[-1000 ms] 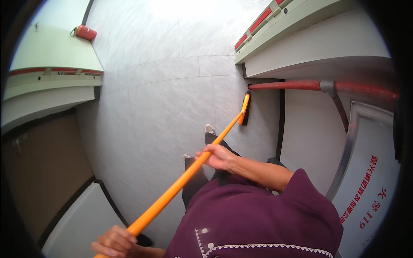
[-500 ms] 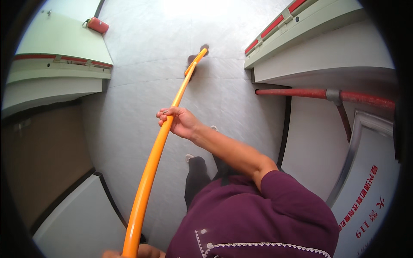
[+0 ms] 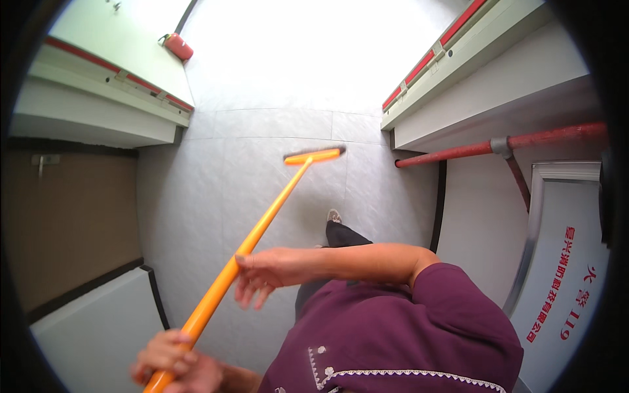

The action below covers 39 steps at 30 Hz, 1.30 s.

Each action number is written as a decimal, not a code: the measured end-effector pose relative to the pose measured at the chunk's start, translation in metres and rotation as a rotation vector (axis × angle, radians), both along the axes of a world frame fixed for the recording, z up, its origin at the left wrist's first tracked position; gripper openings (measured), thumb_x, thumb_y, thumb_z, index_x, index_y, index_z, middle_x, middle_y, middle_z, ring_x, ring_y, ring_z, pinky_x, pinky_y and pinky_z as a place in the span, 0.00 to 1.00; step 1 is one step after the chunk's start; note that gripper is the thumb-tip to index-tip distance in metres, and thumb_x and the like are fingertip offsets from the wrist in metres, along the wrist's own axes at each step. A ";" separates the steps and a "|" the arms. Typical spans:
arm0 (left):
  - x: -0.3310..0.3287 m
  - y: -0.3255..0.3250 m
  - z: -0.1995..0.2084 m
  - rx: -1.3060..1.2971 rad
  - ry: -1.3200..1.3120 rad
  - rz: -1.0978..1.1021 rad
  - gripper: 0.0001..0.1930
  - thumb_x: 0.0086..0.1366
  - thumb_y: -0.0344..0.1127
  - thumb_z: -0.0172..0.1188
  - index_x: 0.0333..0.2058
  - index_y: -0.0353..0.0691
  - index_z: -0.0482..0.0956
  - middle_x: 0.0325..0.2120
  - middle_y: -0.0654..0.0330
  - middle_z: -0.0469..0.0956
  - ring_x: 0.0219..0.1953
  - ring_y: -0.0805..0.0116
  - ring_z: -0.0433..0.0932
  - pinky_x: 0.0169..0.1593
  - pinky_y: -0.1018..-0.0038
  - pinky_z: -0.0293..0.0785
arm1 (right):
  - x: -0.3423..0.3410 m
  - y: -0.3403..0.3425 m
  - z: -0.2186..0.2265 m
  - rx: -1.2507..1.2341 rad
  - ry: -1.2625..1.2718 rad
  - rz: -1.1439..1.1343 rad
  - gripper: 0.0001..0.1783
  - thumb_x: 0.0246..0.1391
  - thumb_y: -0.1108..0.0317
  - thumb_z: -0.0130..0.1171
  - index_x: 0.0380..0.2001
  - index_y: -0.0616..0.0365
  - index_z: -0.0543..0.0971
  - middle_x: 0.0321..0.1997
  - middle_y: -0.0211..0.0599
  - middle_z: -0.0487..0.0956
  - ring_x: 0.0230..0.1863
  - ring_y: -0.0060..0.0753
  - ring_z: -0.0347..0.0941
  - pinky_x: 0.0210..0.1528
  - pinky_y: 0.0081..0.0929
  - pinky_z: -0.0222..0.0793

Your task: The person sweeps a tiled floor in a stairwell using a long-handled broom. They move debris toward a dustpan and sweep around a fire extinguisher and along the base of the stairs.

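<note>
An orange broom (image 3: 265,216) slants across the floor from the lower left, its long handle rising to a wide orange head (image 3: 314,156) with dark bristles that rest on the grey tiles. Near the handle's end, my left hand (image 3: 175,363) is wrapped round it, slightly blurred. My right hand (image 3: 268,270) is partway up the handle, its fingers apart and hanging loose beside it. The right thumb lies at the handle, but I cannot tell whether it presses on it.
A red fire extinguisher (image 3: 177,46) stands at the far left by a pale panel. On the right, a red pipe (image 3: 452,152) runs along the wall above a framed sign (image 3: 563,262). A brown door (image 3: 72,216) is on the left. My shoe (image 3: 334,215) is behind the broom head.
The broom head has come nearer to me and turned to lie crosswise. My right hand has loosened from the handle and come closer. The left hand has shifted up into fuller view.
</note>
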<state>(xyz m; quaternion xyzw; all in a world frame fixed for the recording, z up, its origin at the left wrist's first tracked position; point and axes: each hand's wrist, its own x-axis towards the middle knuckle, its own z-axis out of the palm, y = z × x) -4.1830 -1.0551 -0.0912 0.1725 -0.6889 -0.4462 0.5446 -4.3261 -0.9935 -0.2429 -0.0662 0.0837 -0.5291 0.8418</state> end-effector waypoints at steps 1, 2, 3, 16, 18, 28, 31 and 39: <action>0.011 0.000 0.016 -0.067 0.055 0.059 0.23 0.63 0.49 0.45 0.47 0.35 0.62 0.17 0.67 0.57 0.18 0.79 0.54 0.27 0.80 0.60 | 0.011 0.002 0.004 -0.060 0.062 0.101 0.21 0.60 0.54 0.38 0.41 0.63 0.67 0.37 0.43 0.74 0.39 0.34 0.73 0.41 0.29 0.70; 0.021 0.003 0.034 -0.048 0.140 0.087 0.18 0.60 0.50 0.51 0.32 0.40 0.63 0.16 0.64 0.60 0.15 0.74 0.60 0.29 0.70 0.70 | 0.022 0.005 0.007 -0.119 0.122 0.202 0.22 0.60 0.53 0.36 0.41 0.63 0.67 0.37 0.43 0.74 0.38 0.34 0.74 0.39 0.28 0.71; 0.038 0.004 0.044 -0.052 0.139 0.102 0.18 0.62 0.50 0.47 0.32 0.39 0.63 0.16 0.64 0.59 0.15 0.74 0.60 0.31 0.68 0.70 | 0.026 0.008 0.015 -0.127 0.192 0.232 0.21 0.60 0.55 0.38 0.43 0.63 0.66 0.37 0.42 0.74 0.35 0.33 0.74 0.37 0.25 0.71; 0.143 -0.041 -0.112 0.408 -0.520 -0.106 0.10 0.58 0.26 0.49 0.40 0.37 0.67 0.20 0.68 0.64 0.21 0.81 0.62 0.27 0.82 0.63 | 0.045 -0.036 0.122 -0.419 0.875 -0.313 0.28 0.49 0.62 0.58 0.50 0.62 0.62 0.44 0.44 0.71 0.47 0.32 0.68 0.40 0.28 0.71; 0.142 -0.033 -0.158 0.315 -0.742 -0.105 0.10 0.58 0.30 0.52 0.39 0.40 0.68 0.16 0.62 0.68 0.18 0.74 0.68 0.25 0.77 0.68 | 0.045 -0.037 0.115 -0.358 1.002 -0.290 0.25 0.47 0.63 0.60 0.46 0.62 0.65 0.43 0.44 0.72 0.45 0.32 0.69 0.38 0.28 0.71; 0.181 0.062 -0.332 0.345 -0.875 0.295 0.17 0.51 0.27 0.56 0.42 0.39 0.70 0.36 0.52 0.74 0.38 0.52 0.73 0.38 0.64 0.70 | 0.063 -0.006 0.000 0.110 1.013 0.038 0.08 0.48 0.68 0.58 0.24 0.59 0.70 0.36 0.40 0.76 0.39 0.29 0.71 0.36 0.25 0.70; 0.209 0.091 -0.416 0.593 -1.191 0.289 0.16 0.47 0.25 0.56 0.38 0.41 0.74 0.32 0.55 0.76 0.36 0.55 0.74 0.40 0.65 0.71 | 0.034 0.004 -0.005 0.172 0.988 0.097 0.09 0.48 0.69 0.58 0.22 0.57 0.69 0.39 0.44 0.76 0.43 0.32 0.71 0.43 0.27 0.69; -0.089 0.013 -0.368 0.417 -0.954 -0.061 0.09 0.44 0.30 0.55 0.28 0.48 0.77 0.21 0.58 0.76 0.29 0.55 0.75 0.36 0.61 0.67 | -0.187 -0.012 0.097 -0.048 1.576 -0.252 0.03 0.45 0.72 0.52 0.21 0.58 0.70 0.30 0.45 0.78 0.36 0.37 0.76 0.31 0.28 0.75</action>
